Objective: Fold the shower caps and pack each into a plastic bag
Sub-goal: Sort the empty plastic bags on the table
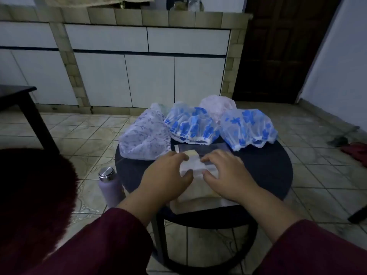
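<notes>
A small folded shower cap (pixel 193 166), pale with a yellowish end, lies at the middle of the round black table (pixel 264 171). My left hand (pixel 168 175) grips its left side and my right hand (pixel 228 173) grips its right side, thumbs near each other at its front edge. A clear plastic bag (pixel 208 146) lies flat just behind it. Several unfolded caps sit along the table's far edge: a lilac-patterned one (pixel 146 136), two blue-flowered ones (pixel 191 124) (pixel 248 128) and a pink one (pixel 217 105). Pale bags or sheets (pixel 198 201) lie under my wrists.
A lilac metal-capped bottle (pixel 110 186) stands on the tiled floor left of the table. A dark table (pixel 23 104) stands at the far left, white cabinets (pixel 149 76) behind, a dark door (pixel 282 48) at the back right. Red cloth (pixel 355 152) lies on the floor at right.
</notes>
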